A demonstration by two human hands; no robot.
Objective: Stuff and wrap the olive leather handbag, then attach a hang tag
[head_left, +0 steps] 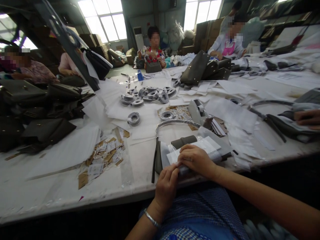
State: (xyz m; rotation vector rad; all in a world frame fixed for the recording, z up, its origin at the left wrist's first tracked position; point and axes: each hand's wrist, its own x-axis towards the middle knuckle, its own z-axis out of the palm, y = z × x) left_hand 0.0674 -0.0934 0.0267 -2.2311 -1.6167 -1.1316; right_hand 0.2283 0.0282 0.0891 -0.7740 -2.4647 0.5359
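Observation:
A dark olive handbag (pixel 158 156) lies in front of me at the table's edge, with its wrapped handle (pixel 178 122) arching away from me. On the bag rests a folded white packing sheet (pixel 211 144). My right hand (pixel 196 160) lies over this sheet, its fingers pinched on the near left edge. Close against those fingertips, my left hand (pixel 167 181) is also closed at the same edge; its fingertips are partly hidden. A rolled olive piece (pixel 183 141) shows just behind the sheet, and thin translucent wrapping surrounds the bag.
Coiled wrapped straps (pixel 150 95) lie farther back. Paper tags with strings (pixel 107 153) are heaped left, beside stacked white sheets (pixel 67 150). More dark bags (pixel 45 133) stand far left. A slanted metal post (pixel 72 43) rises there. A co-worker's hand (pixel 308 118) touches another bag at right.

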